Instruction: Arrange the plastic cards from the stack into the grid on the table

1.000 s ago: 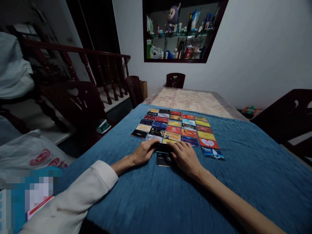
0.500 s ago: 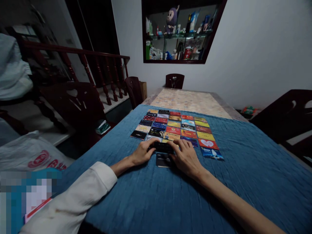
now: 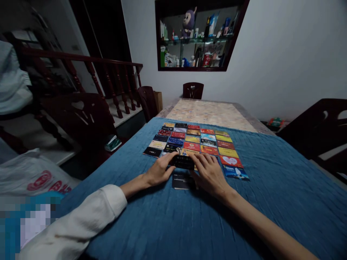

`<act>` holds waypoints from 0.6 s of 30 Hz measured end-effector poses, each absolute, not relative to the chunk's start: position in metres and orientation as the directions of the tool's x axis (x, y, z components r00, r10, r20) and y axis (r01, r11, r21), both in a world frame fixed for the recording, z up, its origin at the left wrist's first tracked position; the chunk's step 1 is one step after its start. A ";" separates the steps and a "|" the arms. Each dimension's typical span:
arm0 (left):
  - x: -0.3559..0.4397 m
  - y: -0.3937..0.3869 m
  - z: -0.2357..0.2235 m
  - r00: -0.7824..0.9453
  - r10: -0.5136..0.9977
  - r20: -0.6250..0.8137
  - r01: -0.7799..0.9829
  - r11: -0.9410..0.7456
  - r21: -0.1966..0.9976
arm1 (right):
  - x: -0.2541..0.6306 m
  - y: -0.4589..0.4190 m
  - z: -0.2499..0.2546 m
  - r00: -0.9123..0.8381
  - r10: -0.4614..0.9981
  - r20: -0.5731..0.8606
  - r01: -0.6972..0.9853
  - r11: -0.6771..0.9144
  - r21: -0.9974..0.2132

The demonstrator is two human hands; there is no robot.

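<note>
A black card (image 3: 183, 162) with faint lettering is held up between both hands, tilted so its face shows. My left hand (image 3: 160, 169) pinches its left end with thumb and fingers. At the other end, the fingers of my right hand (image 3: 210, 173) close on it, the thumb partly hidden. Under and nearer than it, a second dark card (image 3: 182, 181) with small print lies flat on the blue cloth (image 3: 173, 224). Just beyond my hands spread rows of colourful cards (image 3: 192, 146), among them a red one with a white heart (image 3: 230, 160) and a blue one (image 3: 235, 172).
Past the cloth, the bare tabletop (image 3: 208, 110) runs toward the wall. Dark wooden chairs (image 3: 193, 90) stand around it. A white plastic bag (image 3: 29, 171) is at the left, near a stair railing (image 3: 119, 86). A glass-shelved niche (image 3: 200, 41) holds bottles and a plush toy.
The held black card has turned, so more of its lettered face shows. Both hands stay at its ends. The whole view has shifted slightly.
</note>
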State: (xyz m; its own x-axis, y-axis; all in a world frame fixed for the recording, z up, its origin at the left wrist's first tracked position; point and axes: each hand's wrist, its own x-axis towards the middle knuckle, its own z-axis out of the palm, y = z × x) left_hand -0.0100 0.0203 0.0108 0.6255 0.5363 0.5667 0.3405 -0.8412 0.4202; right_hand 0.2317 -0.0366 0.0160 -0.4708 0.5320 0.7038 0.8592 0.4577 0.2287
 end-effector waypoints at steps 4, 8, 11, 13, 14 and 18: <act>-0.007 0.024 0.025 0.667 0.479 0.571 0.379 -0.878 0.294 | 0.234 -0.030 0.025 -0.483 0.526 0.700 0.855 0.457 0.246; -0.002 0.036 0.042 0.697 0.440 0.566 0.442 -0.885 0.145 | 0.239 -0.016 0.037 -0.484 0.560 0.672 0.856 0.461 0.232; 0.004 0.052 0.051 0.718 0.459 0.524 0.491 -0.867 0.086 | 0.244 -0.002 0.045 -0.474 0.601 0.644 0.862 0.465 0.201; 0.009 0.066 0.056 0.732 0.472 0.492 0.516 -0.855 0.054 | 0.247 0.009 0.049 -0.465 0.630 0.623 0.869 0.458 0.185; 0.012 0.073 0.059 0.740 0.475 0.476 0.526 -0.850 0.032 | 0.248 0.016 0.050 -0.461 0.644 0.611 0.873 0.452 0.182; 0.024 0.100 0.071 0.769 0.501 0.398 0.571 -0.818 -0.073 | 0.254 0.045 0.055 -0.451 0.682 0.575 0.884 0.427 0.188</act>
State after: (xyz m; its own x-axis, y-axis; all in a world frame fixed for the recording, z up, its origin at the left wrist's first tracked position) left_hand 0.0235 0.0998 0.0706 0.7686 0.5010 0.3977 0.5707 -0.8179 -0.0726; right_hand 0.2535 0.0447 0.0553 -0.4515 0.6820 0.5753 0.8845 0.4271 0.1877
